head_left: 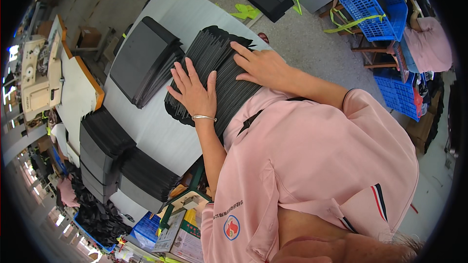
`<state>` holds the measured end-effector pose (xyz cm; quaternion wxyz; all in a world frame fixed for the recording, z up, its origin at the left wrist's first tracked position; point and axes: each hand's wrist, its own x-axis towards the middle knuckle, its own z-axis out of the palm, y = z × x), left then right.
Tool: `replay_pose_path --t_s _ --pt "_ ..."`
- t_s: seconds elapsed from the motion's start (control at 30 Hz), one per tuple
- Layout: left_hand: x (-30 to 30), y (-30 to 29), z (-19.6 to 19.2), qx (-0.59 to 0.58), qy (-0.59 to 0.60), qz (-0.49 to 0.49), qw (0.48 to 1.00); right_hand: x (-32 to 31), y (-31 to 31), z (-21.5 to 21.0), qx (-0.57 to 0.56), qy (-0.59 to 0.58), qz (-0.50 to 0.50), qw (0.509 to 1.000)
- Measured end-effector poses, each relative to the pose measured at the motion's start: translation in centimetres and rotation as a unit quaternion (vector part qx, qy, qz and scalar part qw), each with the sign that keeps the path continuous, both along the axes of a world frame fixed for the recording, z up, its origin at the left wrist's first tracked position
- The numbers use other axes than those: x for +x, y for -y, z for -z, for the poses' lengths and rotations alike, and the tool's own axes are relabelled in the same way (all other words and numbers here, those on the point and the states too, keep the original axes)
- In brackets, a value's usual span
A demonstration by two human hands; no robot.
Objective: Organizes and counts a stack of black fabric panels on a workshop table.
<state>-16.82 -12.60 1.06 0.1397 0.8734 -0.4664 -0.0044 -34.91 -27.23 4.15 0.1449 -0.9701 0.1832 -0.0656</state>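
On the grey-white table (pixel 161 131) a thick row of thin black sheet pieces (pixel 234 95) lies against my front, with their edges fanned upward. My left hand (pixel 194 90) rests palm down on the row's left part, fingers spread and thumb apart. At the far right end of the row is my right hand (pixel 263 68). Its index finger stretches across the edges and its thumb lies lower on them; the other fingers are partly hidden. Neither hand grips a piece. Left of the row stands a stack of larger black panels (pixel 144 58), its layers slightly fanned.
More black stacks (pixel 105 136) sit at the table's near left. A cream sewing machine (pixel 41 75) stands beyond on the left. Blue crates (pixel 375 7) are at the right beside a person in pink (pixel 429 44). Black panels (pixel 270 0) and yellow-green strips (pixel 243 11) lie on the floor.
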Motion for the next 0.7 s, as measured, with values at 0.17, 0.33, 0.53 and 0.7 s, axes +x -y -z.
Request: replay_pose_path --t_s 0.17,0.33,0.53,0.7 --pt "0.1 -0.1 0.3 -0.003 -0.002 -0.002 1.0 -0.1 -0.3 0.2 -0.027 0.027 0.0 0.999" --pt "0.1 0.1 0.2 0.014 -0.013 -0.003 1.0 0.7 -0.1 0.2 -0.037 0.029 0.007 0.999" --pt "0.0 0.0 0.1 0.01 -0.013 -0.002 1.0 1.3 -0.2 0.9 -0.056 -0.009 0.012 0.998" --pt "0.1 0.0 0.2 0.005 -0.018 -0.007 1.0 1.0 -0.3 1.2 -0.082 0.035 0.006 0.996"
